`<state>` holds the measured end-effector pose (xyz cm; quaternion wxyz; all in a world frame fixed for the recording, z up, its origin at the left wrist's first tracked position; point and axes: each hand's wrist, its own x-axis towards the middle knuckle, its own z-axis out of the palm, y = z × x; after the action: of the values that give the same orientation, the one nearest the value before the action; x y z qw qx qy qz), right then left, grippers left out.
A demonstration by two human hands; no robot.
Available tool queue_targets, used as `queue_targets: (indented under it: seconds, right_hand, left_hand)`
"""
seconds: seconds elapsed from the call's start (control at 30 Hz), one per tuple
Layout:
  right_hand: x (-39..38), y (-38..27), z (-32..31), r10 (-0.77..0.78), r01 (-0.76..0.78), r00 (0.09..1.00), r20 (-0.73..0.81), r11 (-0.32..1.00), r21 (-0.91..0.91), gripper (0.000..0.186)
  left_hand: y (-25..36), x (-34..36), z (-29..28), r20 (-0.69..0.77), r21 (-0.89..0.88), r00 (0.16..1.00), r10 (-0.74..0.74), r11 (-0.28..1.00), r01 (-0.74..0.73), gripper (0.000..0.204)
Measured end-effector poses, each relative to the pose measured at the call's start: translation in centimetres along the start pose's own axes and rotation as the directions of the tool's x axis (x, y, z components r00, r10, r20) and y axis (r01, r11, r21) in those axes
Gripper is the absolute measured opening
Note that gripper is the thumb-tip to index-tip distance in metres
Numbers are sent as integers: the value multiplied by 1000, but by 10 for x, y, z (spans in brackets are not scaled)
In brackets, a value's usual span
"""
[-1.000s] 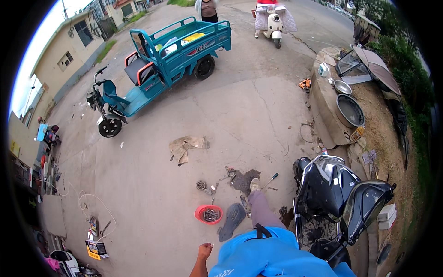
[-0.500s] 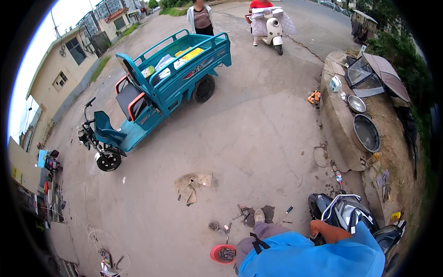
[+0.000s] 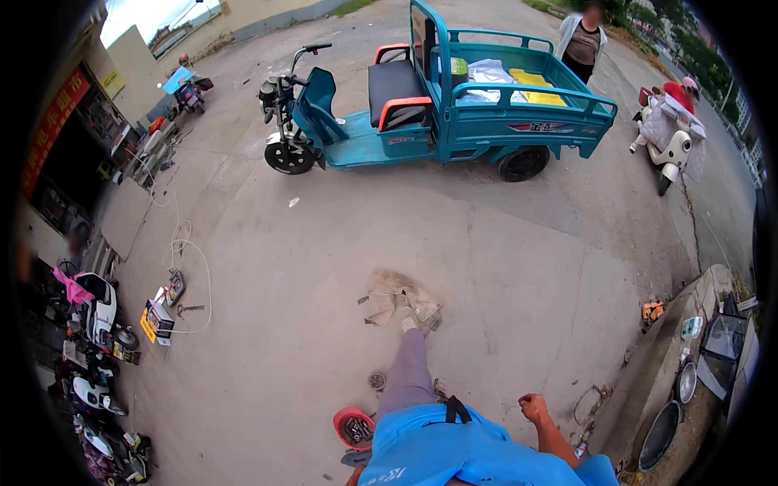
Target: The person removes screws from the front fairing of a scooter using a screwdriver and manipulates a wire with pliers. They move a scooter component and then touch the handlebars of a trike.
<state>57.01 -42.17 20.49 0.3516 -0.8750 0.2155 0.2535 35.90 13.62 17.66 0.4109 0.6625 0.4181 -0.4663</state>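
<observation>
My right hand (image 3: 533, 407) hangs out to the right of my blue shirt (image 3: 454, 445), over bare concrete. Its fingers are curled in, and nothing shows in them. Of my left arm only a sliver of skin (image 3: 353, 479) appears at the lower edge; the fingers there are hidden. Close to it is a dark grey object (image 3: 355, 458) whose kind I cannot make out. Beside that stands a red bowl (image 3: 340, 416) holding several metal parts, probably sockets or bolts. One foot (image 3: 408, 322) is stretched forward onto a flattened brown sheet (image 3: 381, 293).
A teal cargo tricycle (image 3: 486, 121) stands ahead. A person (image 3: 582, 49) is behind it, and a rider sits on a cream scooter (image 3: 674, 150). A small round dish (image 3: 377, 381) lies near my leg. Left are a cable (image 3: 209, 283), boxes and parked scooters (image 3: 99, 308); right, a concrete ledge with basins (image 3: 660, 436).
My view has turned left, and I have stepped forward onto the brown sheet. My right hand has come away from the dark motorbike, which is out of sight. The scooter rider remains at the back.
</observation>
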Motion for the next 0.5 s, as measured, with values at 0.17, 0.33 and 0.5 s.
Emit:
queue_targets:
  seconds: [0.17,0.33,0.5]
  right_hand:
    - [4,-30,2,397,-431,886,240,896,107,22]
    - [57,-110,-12,386,-437,867,316,893,107,22]
    - [170,-198,-48,296,-334,936,191,918,213,23]
  left_hand:
    - [131,73,-74,-15,288,996,91,954,-82,28]
    - [335,139,-204,-404,114,811,422,903,-413,20]
    - [549,77,-306,-580,225,497,646,713,-664,20]
